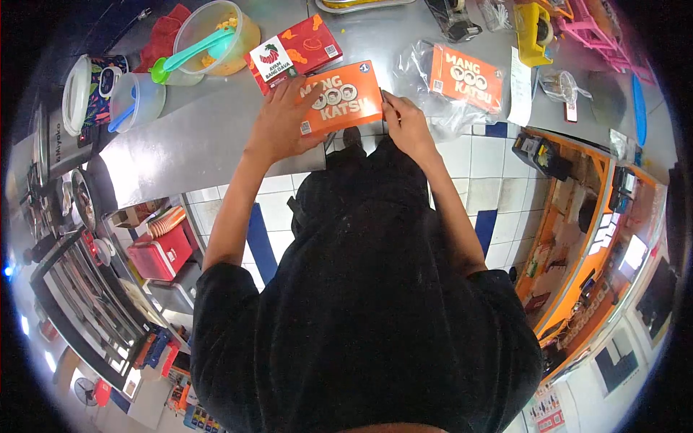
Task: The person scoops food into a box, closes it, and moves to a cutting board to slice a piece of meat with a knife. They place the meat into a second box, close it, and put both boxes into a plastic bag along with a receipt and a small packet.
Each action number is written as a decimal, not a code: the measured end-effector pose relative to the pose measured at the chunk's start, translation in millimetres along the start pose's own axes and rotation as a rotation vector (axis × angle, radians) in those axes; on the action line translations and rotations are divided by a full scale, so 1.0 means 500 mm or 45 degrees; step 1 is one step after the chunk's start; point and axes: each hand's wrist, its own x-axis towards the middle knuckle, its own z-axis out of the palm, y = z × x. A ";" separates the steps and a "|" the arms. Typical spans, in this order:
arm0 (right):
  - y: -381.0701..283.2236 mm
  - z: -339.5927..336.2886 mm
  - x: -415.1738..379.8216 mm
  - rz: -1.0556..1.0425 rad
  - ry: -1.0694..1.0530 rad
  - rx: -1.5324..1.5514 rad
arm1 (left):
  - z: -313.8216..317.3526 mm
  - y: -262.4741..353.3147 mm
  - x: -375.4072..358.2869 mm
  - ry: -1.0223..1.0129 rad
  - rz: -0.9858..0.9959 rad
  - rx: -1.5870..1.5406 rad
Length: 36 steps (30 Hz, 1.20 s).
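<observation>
1. Head view, orange box (343, 108): at near edge of steel counter (195, 148), between the two hands, print face up. Long axis runs L–R, approx. across the body, R end angled slightly away toward far side. Whether full base rests on counter or near side overhangs: can't tell.

2. Head view, L hand (278, 123): closed on L end of box, fingers over far L corner, thumb by near side. Box extends to the R of this grip. L hand is the nearer, overlapping the box.

3. Head view, R hand (410, 126): closed in a pinch on slim dark item (383, 95), type n/k, too small to ID. Fingertips are at R short edge of box; box lies to the L of this grip. Contact w/ box: can't confirm.

4. Head view, adj. items: red box (314, 43) just beyond orange box, far L side, partly covered by it and L hand. Second orange box (466, 79) to R, in or under clear plastic bag (451, 119), apart from first. Paper strip (521, 90) just R of bag; yellow tape dispenser (530, 36) beyond, toward far edge. Clear tub (242, 40) w/ food and teal spoon (198, 49) at far L, beside red box.
</observation>
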 end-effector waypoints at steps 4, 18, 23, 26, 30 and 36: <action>-0.012 -0.020 -0.003 -0.092 -0.074 0.043 | 0.007 0.016 0.017 0.073 0.060 0.016; -0.028 -0.019 0.047 -0.337 0.071 -0.172 | -0.033 -0.032 0.036 0.098 0.045 -0.620; -0.045 -0.020 0.075 -0.206 0.157 -0.109 | -0.039 -0.043 0.034 0.149 0.023 -0.776; -0.048 -0.030 0.098 -0.217 0.177 -0.155 | -0.055 -0.019 0.021 0.201 -0.010 -0.781; -0.052 -0.047 0.117 -0.133 0.071 -0.037 | 0.008 -0.038 -0.008 0.508 -0.306 -1.049; -0.031 -0.041 0.097 -0.069 -0.153 0.114 | 0.078 -0.011 -0.045 0.534 -0.870 -1.404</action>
